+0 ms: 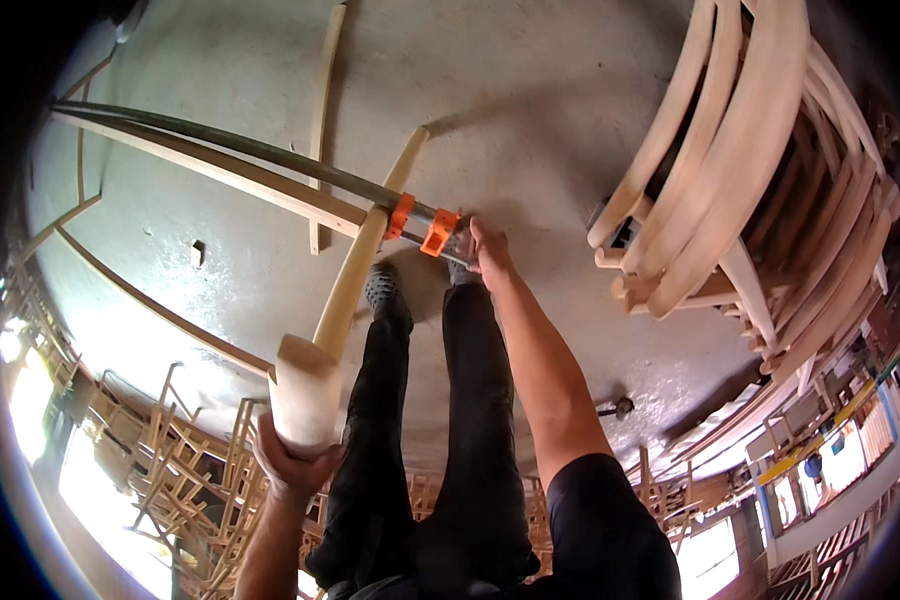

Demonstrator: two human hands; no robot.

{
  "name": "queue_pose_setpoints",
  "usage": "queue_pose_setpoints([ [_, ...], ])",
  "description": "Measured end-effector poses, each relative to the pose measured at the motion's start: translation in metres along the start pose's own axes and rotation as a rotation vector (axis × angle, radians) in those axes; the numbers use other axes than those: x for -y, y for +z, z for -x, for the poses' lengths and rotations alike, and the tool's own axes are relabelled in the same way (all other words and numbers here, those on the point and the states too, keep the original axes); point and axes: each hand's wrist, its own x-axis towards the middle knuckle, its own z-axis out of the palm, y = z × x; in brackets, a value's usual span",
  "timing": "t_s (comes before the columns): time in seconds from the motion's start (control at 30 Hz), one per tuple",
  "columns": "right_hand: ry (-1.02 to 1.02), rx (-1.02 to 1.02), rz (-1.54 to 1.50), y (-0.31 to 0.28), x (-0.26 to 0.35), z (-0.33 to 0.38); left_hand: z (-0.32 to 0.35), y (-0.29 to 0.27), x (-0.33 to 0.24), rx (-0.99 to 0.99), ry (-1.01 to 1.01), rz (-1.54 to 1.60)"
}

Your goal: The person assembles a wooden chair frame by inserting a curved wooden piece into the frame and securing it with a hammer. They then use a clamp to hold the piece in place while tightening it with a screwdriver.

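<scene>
A long bar clamp (pixel 260 150) with orange jaws (pixel 438 232) runs from the far left to the middle, alongside a straight wooden rail (pixel 210 172). Where that rail ends, a tapered wooden leg (pixel 350 280) crosses it beside the jaws. My right hand (pixel 488 250) is closed around the clamp's near end, its handle mostly hidden by the fingers. Lower left, my left hand (pixel 292 462) grips the end of a broad, pale wooden armrest (pixel 306 395) from below. A thin curved wooden rail (pixel 160 302) stretches away from the armrest to the left.
On the right rises a stack of curved wooden parts (pixel 735 150). A narrow wooden strip (pixel 325 120) lies on the grey floor (pixel 530 120) ahead. Near the lower left rim stand many wooden frames (pixel 195 470). A small dark block (pixel 198 253) sits on the floor.
</scene>
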Motion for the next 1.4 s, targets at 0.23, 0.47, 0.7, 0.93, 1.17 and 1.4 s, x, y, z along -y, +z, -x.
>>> queue_pose_setpoints([
  [0.23, -0.120, 0.017, -0.095, 0.016, 0.015, 0.042, -0.203, -0.001, 0.004, -0.133, 0.341, -0.084],
  [0.47, 0.035, -0.170, -0.350, 0.042, 0.048, 0.004, -0.355, 0.074, -0.032, 0.616, 0.723, -0.949],
  [0.7, -0.724, -0.269, -0.333, 0.059, 0.006, 0.092, -0.375, 0.090, -0.018, 0.733, 0.760, -0.939],
  [0.93, -0.795, -0.096, 0.001, 0.032, -0.050, 0.112, -0.386, 0.091, -0.038, 0.842, 0.630, -0.893],
  [1.17, -0.126, -0.161, -0.135, 0.034, -0.024, 0.140, -0.387, 0.088, -0.032, 0.829, 0.659, -0.840],
  [1.4, -0.167, -0.082, 0.368, 0.021, -0.051, 0.053, -0.393, 0.091, -0.033, 0.835, 0.639, -0.841],
])
